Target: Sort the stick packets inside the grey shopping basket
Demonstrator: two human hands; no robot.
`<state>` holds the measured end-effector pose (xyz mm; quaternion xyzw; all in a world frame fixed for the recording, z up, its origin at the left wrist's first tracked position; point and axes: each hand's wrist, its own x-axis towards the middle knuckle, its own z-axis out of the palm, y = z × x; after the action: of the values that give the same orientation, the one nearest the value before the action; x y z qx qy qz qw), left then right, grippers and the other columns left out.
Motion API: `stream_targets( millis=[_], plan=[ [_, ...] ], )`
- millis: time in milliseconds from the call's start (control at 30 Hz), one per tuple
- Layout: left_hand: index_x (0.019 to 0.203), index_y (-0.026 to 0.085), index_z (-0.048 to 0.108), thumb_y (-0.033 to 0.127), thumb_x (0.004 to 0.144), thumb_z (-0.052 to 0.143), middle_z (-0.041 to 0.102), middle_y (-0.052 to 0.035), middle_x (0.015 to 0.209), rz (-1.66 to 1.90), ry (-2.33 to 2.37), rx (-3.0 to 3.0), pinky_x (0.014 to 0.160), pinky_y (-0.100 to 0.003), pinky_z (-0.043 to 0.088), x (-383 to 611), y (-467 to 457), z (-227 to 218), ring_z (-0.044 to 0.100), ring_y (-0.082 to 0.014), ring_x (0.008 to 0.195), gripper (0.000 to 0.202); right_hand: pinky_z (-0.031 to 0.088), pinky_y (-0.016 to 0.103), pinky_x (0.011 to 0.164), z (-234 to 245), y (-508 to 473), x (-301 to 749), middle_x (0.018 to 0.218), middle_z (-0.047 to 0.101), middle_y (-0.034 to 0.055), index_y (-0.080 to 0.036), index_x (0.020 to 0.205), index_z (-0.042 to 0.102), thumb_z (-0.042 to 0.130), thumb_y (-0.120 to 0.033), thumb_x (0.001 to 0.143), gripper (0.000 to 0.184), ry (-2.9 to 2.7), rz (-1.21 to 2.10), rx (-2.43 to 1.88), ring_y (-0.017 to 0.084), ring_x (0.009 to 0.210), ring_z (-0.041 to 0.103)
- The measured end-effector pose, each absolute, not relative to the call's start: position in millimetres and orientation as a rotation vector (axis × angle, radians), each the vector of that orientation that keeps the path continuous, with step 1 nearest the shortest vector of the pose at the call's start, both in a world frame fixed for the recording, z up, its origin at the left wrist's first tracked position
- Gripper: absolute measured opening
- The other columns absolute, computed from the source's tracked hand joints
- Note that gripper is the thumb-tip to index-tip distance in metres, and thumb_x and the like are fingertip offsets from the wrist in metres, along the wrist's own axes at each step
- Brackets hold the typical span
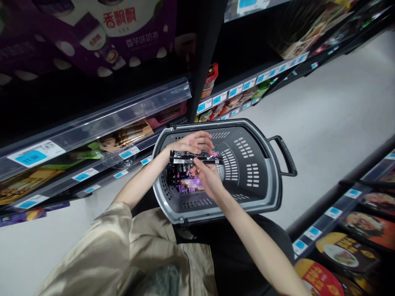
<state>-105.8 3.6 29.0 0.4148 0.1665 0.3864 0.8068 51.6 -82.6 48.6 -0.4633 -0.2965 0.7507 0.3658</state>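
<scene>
Both my hands are over a grey plastic shopping basket [262,139] on the aisle floor. My left hand [193,142] grips the top edge of a flat black snack packet [191,158] with white and pink print. My right hand [207,176] pinches the same packet from below, fingers closed on it. Under the packet, inside the basket, lie more black and purple packets [188,185].
Store shelves with blue price tags [31,157] run along the left, holding brown and green packets; purple milk-tea boxes [123,28] sit above. Another shelf with bowl meals [345,250] is at the lower right. Grey floor [333,115] stretches ahead. The basket handle [285,154] sticks out right.
</scene>
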Motion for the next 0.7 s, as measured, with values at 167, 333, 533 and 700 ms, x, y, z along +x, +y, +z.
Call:
stream_targets(
  millis=[167, 333, 533, 700],
  plan=[
    [0.121, 0.021, 0.063, 0.015, 0.057, 0.093, 0.071, -0.0066, 0.098, 0.835, 0.389, 0.899, 0.082, -0.033, 0.053, -108.2, 2.8, 29.6, 0.071, -0.0193, 0.086, 0.071, 0.042, 0.035, 0.064, 43.4, -87.8, 49.4, 0.051, 0.061, 0.0045, -0.021, 0.047, 0.067, 0.086, -0.066, 0.069, 0.053, -0.936, 1.852, -1.241, 0.016, 0.056, 0.053],
    [0.125, 0.020, 0.062, 0.016, 0.057, 0.093, 0.070, -0.0077, 0.099, 0.777, 0.316, 0.914, 0.080, -0.034, 0.053, -109.5, 1.9, 31.6, 0.069, -0.0192, 0.085, 0.075, 0.044, 0.035, 0.066, 42.5, -90.6, 48.3, 0.053, 0.064, 0.0045, -0.022, 0.049, 0.069, 0.086, -0.063, 0.070, 0.050, -0.925, 1.890, -1.241, 0.017, 0.058, 0.055],
    [0.123, 0.021, 0.062, 0.015, 0.058, 0.094, 0.070, -0.0062, 0.097, 0.766, 0.355, 0.931, 0.081, -0.032, 0.052, -109.8, 2.1, 34.7, 0.069, -0.0181, 0.086, 0.072, 0.046, 0.035, 0.067, 41.3, -89.2, 47.2, 0.054, 0.063, 0.0040, -0.021, 0.050, 0.067, 0.088, -0.057, 0.068, 0.045, -0.806, 1.970, -1.240, 0.016, 0.058, 0.055],
    [0.118, 0.021, 0.063, 0.013, 0.058, 0.093, 0.070, -0.0048, 0.093, 0.779, 0.369, 0.921, 0.079, -0.031, 0.052, -108.2, 4.5, 32.3, 0.068, -0.0165, 0.082, 0.067, 0.046, 0.035, 0.067, 32.7, -90.3, 46.2, 0.052, 0.061, 0.0032, -0.022, 0.049, 0.066, 0.087, -0.066, 0.067, 0.053, -0.851, 1.906, -1.255, 0.017, 0.057, 0.054]
  ],
)
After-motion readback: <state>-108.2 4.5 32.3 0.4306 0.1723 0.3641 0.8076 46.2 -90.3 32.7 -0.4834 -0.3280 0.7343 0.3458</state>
